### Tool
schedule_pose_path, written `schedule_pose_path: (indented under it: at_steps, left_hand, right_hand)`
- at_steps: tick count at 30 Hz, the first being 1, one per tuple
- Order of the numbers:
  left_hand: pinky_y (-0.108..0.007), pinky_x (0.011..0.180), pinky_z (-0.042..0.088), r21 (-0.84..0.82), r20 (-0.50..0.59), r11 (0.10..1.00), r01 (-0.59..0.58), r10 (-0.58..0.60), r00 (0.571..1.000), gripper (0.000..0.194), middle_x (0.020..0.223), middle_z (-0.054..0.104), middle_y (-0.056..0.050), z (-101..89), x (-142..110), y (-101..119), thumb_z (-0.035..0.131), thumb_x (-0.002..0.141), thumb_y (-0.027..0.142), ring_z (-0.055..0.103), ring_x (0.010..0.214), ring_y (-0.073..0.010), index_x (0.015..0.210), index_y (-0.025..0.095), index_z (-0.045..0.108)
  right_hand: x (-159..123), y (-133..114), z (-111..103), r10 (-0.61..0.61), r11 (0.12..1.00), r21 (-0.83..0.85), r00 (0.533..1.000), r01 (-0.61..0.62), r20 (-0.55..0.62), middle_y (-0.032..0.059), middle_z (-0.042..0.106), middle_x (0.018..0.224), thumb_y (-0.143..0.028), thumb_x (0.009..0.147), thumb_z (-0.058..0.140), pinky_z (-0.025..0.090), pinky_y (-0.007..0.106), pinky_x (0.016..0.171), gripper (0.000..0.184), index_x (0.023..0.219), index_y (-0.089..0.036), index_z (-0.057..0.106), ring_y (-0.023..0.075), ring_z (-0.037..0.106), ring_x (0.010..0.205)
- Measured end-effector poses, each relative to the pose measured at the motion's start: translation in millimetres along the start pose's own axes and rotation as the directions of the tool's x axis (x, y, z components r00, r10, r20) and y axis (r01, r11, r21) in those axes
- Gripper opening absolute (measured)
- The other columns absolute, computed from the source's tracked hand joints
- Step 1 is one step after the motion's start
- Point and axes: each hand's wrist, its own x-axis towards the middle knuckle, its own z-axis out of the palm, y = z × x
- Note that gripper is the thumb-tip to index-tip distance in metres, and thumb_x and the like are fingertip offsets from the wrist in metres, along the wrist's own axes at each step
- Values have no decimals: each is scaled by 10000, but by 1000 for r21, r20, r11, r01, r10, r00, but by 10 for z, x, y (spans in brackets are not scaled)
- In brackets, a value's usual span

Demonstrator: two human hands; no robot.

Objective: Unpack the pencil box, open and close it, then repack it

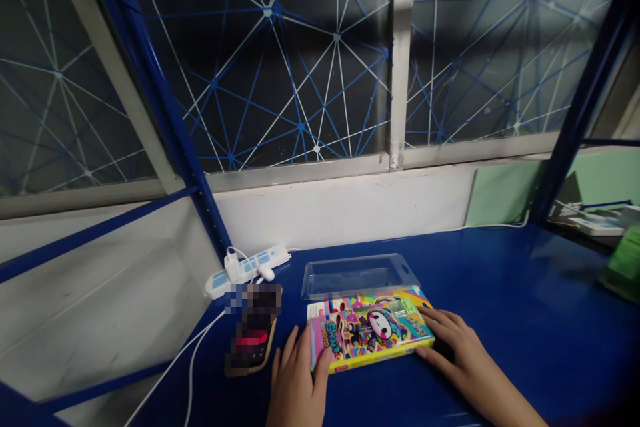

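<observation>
A colourful flat box [373, 330] with a cartoon character in a hood on its front lies on the blue table, its yellow edge facing me. My left hand [299, 377] is at its left end, thumb against the near corner and fingers along the side. At the right end, my right hand [457, 350] holds the box with the thumb at the near corner and the fingers farther back. A printed backing card [419, 295] shows partly behind the box. Just beyond it lies a clear plastic blister tray [357, 273].
On the left lies a phone [260, 347], partly blurred out, near white cables [191, 373]. Behind it stands a white power strip [273, 257] with a plugged-in charger. Blue metal posts [165, 107] frame the table [525, 320] below the windows. A green object [625, 263] sits far right.
</observation>
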Motion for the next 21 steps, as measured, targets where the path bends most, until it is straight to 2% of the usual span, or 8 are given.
schedule_pose_path:
  at_steps: [3,5,8,10,12,16,19,21]
  left_hand:
    - [-537,1159,352,-94,-78,995,-41,34,996,543,1471,541,-160,1,-12,34,534,926,441,456,1399,-345,1408,191,526]
    - [-498,1110,432,-216,-118,975,-41,16,993,542,1431,573,-152,1,-24,76,555,925,429,533,1337,-317,1416,209,486]
    - [-441,1021,522,-384,-138,922,-42,-13,990,479,1336,635,-114,-1,-40,125,598,911,395,641,1206,-278,1354,248,491]
    - [-432,1005,533,-398,-151,914,-83,24,988,427,1297,647,-105,-11,-48,147,616,898,354,660,1168,-271,1302,250,523]
    - [-439,1019,520,-341,-151,929,-143,96,984,381,1279,647,-99,-33,-50,171,612,894,295,646,1177,-272,1268,254,557]
    - [-462,1037,497,-264,-85,933,-245,231,969,422,1239,646,-92,-80,-29,230,536,818,100,597,1211,-273,1191,272,634]
    - [-465,1065,473,-287,-28,919,-270,274,961,503,1271,635,-98,-87,-5,242,507,723,33,558,1256,-277,1133,271,674]
    - [-459,1075,465,-299,0,918,-260,273,962,504,1302,629,-100,-81,6,223,509,721,40,559,1264,-276,1136,268,682]
  right_hand:
    - [-49,49,18,12,984,175,1000,-9,-16,98,540,1482,-470,925,600,417,481,1121,503,1386,-269,576,304,510,1350]
    - [-81,86,46,55,956,292,997,-37,-53,106,549,1473,-433,929,593,405,459,1134,519,1411,-251,531,296,525,1340]
    - [-100,109,78,155,875,477,983,-88,-102,114,630,1378,-405,901,631,476,439,1071,534,1389,-260,470,286,612,1246]
    - [-97,98,71,209,814,571,971,-108,-114,111,669,1317,-398,873,663,526,410,1010,543,1352,-275,439,276,643,1203]
    - [-91,83,41,220,809,577,969,-116,-114,101,690,1273,-391,848,683,537,389,988,510,1297,-280,467,272,650,1188]
    - [-94,91,-16,143,887,451,987,-96,-71,89,684,1271,-286,819,641,511,387,1004,344,1159,-265,601,276,645,1178]
    - [-102,131,-11,73,905,423,996,-48,-43,70,630,1361,-152,744,572,419,403,1103,413,1137,-262,626,266,558,1297]
    - [-105,161,2,79,904,421,997,-68,-10,61,599,1406,-128,732,559,366,417,1144,484,1193,-266,614,262,514,1344]
